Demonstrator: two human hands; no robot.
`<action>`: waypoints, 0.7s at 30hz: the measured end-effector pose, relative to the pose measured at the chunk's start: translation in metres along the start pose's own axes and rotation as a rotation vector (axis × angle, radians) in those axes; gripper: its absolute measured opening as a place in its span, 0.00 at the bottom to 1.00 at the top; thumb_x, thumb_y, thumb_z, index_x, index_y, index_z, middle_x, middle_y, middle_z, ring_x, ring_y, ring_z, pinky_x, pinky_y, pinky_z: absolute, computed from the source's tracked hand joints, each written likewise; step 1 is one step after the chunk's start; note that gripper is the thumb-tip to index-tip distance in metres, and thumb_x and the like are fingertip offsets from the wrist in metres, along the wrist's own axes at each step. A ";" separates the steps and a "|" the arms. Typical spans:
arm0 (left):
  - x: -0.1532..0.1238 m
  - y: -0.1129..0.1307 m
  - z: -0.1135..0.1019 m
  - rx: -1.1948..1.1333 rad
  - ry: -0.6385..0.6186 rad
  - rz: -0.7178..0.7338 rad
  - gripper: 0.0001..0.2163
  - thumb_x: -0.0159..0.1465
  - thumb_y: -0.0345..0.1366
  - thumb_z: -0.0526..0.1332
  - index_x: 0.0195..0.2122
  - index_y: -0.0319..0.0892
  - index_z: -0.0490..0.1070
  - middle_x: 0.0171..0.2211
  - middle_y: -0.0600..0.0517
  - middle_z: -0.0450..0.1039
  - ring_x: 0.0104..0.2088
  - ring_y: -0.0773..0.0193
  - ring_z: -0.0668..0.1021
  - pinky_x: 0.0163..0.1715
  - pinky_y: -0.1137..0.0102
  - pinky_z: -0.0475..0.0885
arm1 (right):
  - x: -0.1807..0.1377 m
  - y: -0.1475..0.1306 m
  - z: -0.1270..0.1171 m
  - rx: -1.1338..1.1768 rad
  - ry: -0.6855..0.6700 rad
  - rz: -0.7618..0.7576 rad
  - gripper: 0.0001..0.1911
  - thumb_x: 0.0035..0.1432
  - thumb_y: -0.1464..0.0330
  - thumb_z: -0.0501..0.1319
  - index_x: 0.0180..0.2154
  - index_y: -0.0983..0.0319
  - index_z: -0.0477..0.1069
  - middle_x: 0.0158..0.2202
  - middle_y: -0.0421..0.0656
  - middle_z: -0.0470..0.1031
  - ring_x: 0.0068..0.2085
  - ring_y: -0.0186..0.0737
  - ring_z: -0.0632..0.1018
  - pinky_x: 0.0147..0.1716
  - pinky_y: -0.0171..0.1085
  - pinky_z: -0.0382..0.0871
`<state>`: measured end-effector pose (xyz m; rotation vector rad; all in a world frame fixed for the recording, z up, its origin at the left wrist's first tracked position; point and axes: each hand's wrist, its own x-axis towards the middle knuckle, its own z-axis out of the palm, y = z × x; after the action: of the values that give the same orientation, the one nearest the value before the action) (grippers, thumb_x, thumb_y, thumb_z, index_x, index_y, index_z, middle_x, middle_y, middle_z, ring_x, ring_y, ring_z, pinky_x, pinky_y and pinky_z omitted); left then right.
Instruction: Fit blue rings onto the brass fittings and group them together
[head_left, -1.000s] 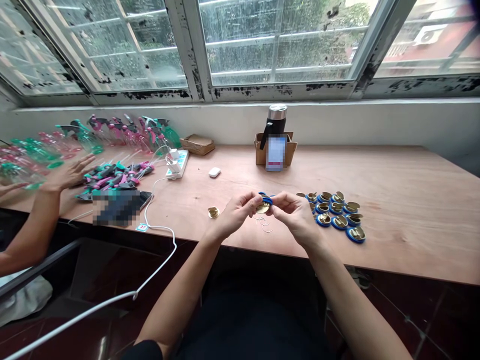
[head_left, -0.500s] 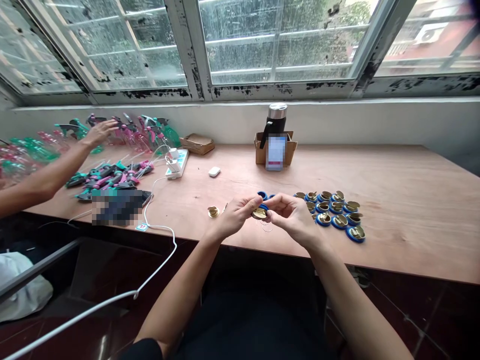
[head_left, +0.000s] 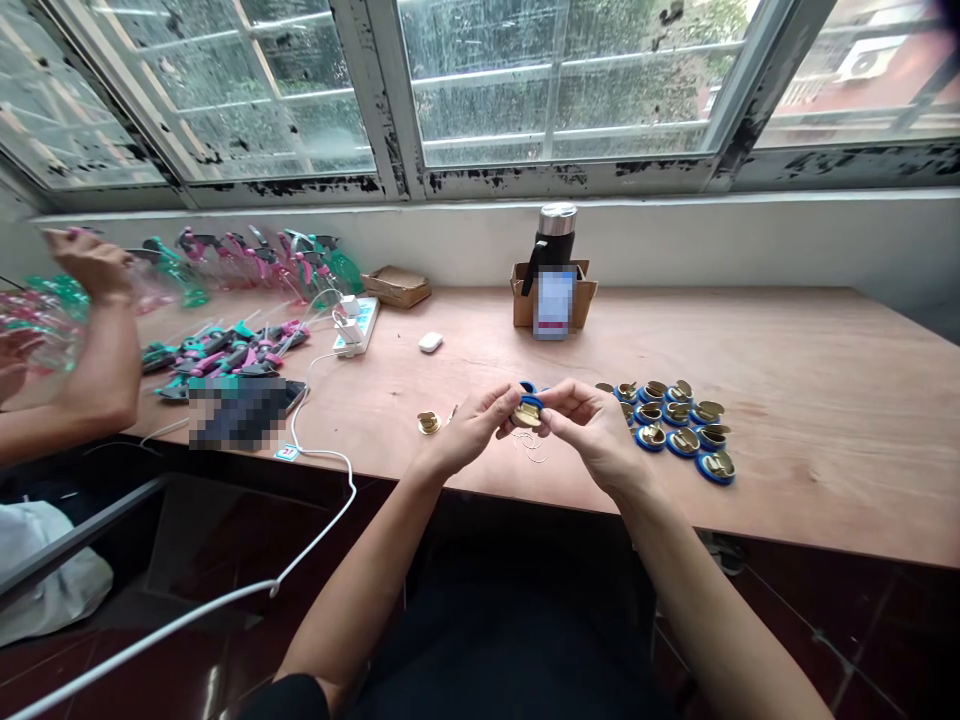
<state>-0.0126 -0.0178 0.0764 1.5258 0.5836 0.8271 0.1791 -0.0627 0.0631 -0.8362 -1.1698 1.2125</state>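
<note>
Over the near part of the table, my left hand [head_left: 478, 428] pinches a small round piece [head_left: 528, 412], gold metal with a blue rim, between thumb and fingers. From the other side, my right hand [head_left: 586, 428] closes its thumb and forefinger on the same piece. The piece is tilted, and my fingertips cover its edges. Thin pale loops [head_left: 531, 447] lie on the wood beneath it. Left of my left hand rests a gold piece [head_left: 428, 423] with a raised flap. Rows of blue-rimmed gold pieces [head_left: 682, 441] sit to the right; my right hand hides some.
A black bottle [head_left: 553, 235] stands in a cardboard box [head_left: 520, 310] at the back. A white power strip [head_left: 365, 325], a white case [head_left: 430, 342] and pink and green spray heads [head_left: 225, 355] lie leftward. A co-worker's hand [head_left: 94, 262] is raised at far left.
The held piece has turned slightly in my fingers, showing more of its gold face. The co-worker's hand has swung left, away from the standing spray bottles.
</note>
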 end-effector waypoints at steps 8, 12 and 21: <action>0.000 -0.003 -0.001 0.136 0.050 0.052 0.24 0.75 0.56 0.54 0.36 0.40 0.73 0.31 0.51 0.68 0.30 0.66 0.67 0.33 0.68 0.64 | 0.000 0.001 -0.005 0.027 -0.048 0.014 0.18 0.57 0.59 0.78 0.45 0.60 0.81 0.35 0.44 0.86 0.33 0.39 0.84 0.37 0.40 0.81; 0.001 -0.003 -0.001 0.171 0.039 0.052 0.25 0.75 0.56 0.53 0.34 0.40 0.71 0.29 0.52 0.65 0.29 0.66 0.66 0.31 0.68 0.62 | -0.001 -0.002 -0.004 -0.019 -0.028 0.014 0.17 0.55 0.60 0.79 0.43 0.61 0.84 0.38 0.47 0.87 0.34 0.40 0.84 0.38 0.41 0.81; 0.002 0.002 0.001 0.197 0.061 0.043 0.24 0.75 0.56 0.55 0.30 0.41 0.65 0.28 0.55 0.61 0.29 0.67 0.64 0.31 0.69 0.61 | -0.001 -0.002 -0.001 -0.025 -0.021 0.043 0.19 0.52 0.59 0.80 0.40 0.61 0.81 0.35 0.46 0.87 0.34 0.40 0.84 0.36 0.39 0.80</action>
<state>-0.0105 -0.0175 0.0790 1.7023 0.6953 0.8717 0.1809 -0.0637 0.0640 -0.8732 -1.1909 1.2464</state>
